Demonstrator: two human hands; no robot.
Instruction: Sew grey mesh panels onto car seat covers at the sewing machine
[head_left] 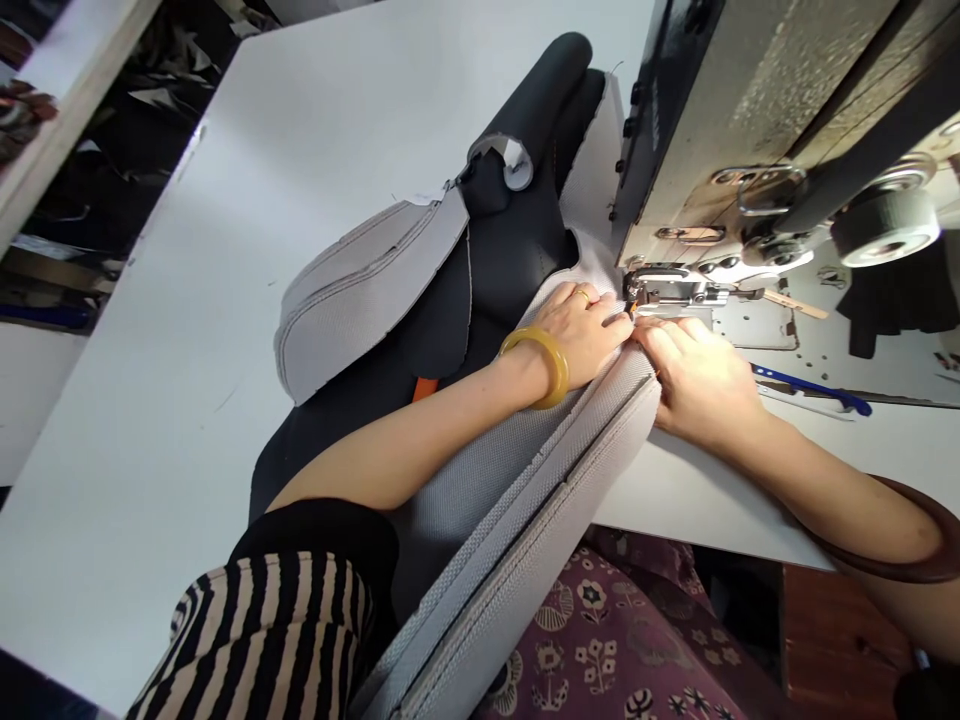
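Note:
A large sewn cover of grey woven fabric (472,490) and smooth black material (510,280) lies across the table. Its grey edge runs under the presser foot of a sewing machine (643,290). My left hand (577,330) rests on the grey fabric just left of the foot, its fingers bent and gripping the cloth. Close to the foot on the other side, my right hand (697,375) has its fingers closed on the same edge. The needle point is partly hidden by my fingertips. A double-stitched grey strip (555,500) hangs over the table's front edge.
The machine head (750,100) fills the upper right, with a handled round part (885,225) on it. Blue thread snips (814,387) lie right of my right hand. Shelves with dark scraps (142,130) stand left of the white table (165,380).

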